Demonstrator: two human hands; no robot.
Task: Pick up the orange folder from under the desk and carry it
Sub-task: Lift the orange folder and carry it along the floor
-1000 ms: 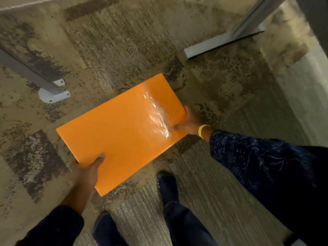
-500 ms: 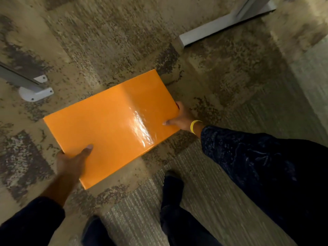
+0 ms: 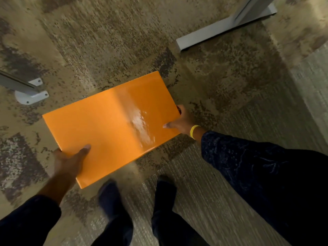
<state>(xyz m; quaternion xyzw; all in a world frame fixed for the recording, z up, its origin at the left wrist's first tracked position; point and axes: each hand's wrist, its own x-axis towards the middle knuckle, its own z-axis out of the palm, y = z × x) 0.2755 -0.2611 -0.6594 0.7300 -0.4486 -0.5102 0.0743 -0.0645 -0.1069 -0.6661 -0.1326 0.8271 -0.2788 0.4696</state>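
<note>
The orange folder [image 3: 113, 125] was held flat above the carpet [image 3: 110, 41], clear of the floor, and was gripped at two opposite edges. Its near-left edge was pinched by the left hand [image 3: 69, 160], the thumb laid on the glossy top face and the remaining fingers hidden beneath. Its right edge was clamped by the right hand [image 3: 181, 121] in the same manner, with the thumb pressed on top near the edge and the fingers curled under (only a fingertip or two could be made out at the far corner). A yellow wristband [image 3: 193, 131] was worn on the right wrist, just above a dark patterned sleeve [image 3: 248, 160]. A bright patch of glare was seen on the folder's right half.

Below the folder, two dark shoes [image 3: 110, 194] were seen on the carpet, the left one blurred. A pale metal desk foot [image 3: 218, 31] lay at the upper right, well apart from the folder, and a second grey leg with a bolted base plate [image 3: 30, 95] stood at the left edge, near the folder's far-left corner but not touching it.
</note>
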